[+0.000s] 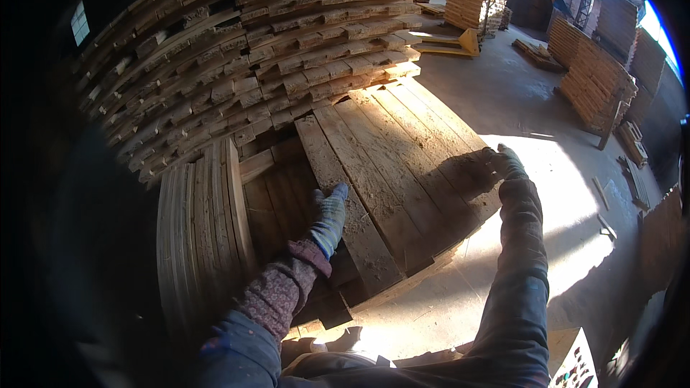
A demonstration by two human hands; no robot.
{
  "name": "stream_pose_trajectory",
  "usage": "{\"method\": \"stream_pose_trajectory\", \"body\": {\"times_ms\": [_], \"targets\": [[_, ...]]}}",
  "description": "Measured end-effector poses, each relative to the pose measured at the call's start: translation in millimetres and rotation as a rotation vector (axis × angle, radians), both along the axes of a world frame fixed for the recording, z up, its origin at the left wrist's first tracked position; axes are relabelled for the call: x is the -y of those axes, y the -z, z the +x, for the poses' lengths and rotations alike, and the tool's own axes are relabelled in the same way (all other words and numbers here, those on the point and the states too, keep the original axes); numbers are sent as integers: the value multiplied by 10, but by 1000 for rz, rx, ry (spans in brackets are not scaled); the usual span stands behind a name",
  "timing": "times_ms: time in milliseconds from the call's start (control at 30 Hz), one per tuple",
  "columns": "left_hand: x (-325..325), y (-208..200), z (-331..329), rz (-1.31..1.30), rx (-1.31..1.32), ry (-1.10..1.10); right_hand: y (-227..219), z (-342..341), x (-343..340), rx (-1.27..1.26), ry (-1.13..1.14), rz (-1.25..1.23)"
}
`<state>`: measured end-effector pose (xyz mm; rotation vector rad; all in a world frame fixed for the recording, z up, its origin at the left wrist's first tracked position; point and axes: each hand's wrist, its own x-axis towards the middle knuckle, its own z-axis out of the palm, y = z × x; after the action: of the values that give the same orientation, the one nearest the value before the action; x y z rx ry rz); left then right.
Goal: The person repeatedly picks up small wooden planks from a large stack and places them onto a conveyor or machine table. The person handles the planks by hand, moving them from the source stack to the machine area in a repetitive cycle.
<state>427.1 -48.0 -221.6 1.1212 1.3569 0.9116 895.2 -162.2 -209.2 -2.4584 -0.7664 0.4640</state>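
Note:
A row of wide, sawdust-strewn planks [392, 165] lies side by side on a low stack in front of me. My left hand [330, 219], in a pale striped knit glove, is at the long edge of the leftmost plank [345, 201]; its fingers are stretched and the thumb stands apart. At the far right edge of the row is my right hand [507, 163], also gloved, with the fingers apart and slightly bent near the outermost plank [453, 122]. Neither hand visibly grips anything, though shadow hides the right fingertips in part.
Several boards stand on edge [205, 223] to the left, beside a darker recess. A tall stack of wooden pallets [287, 36] rises behind the planks. Further off are a yellow pallet jack [453, 44], more pallet stacks [586, 72] and loose wood strips [607, 226] on the sunlit floor.

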Motion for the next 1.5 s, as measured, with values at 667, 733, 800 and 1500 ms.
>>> {"method": "stream_pose_trajectory", "body": {"times_ms": [667, 733, 800, 1500], "targets": [[-68, -389, -298, 23, 137, 421, -1053, -1002, 414, -742, -152, 818], [504, -1522, -274, -83, 84, 277, -1088, -866, 390, -601, -98, 563], [210, -1516, -982, -121, 145, 274, -1193, -1013, 102, -521, -179, 266], [494, -1024, -5681, 108, -597, -161, -520, -571, -231, -489, -442, 406]]}}
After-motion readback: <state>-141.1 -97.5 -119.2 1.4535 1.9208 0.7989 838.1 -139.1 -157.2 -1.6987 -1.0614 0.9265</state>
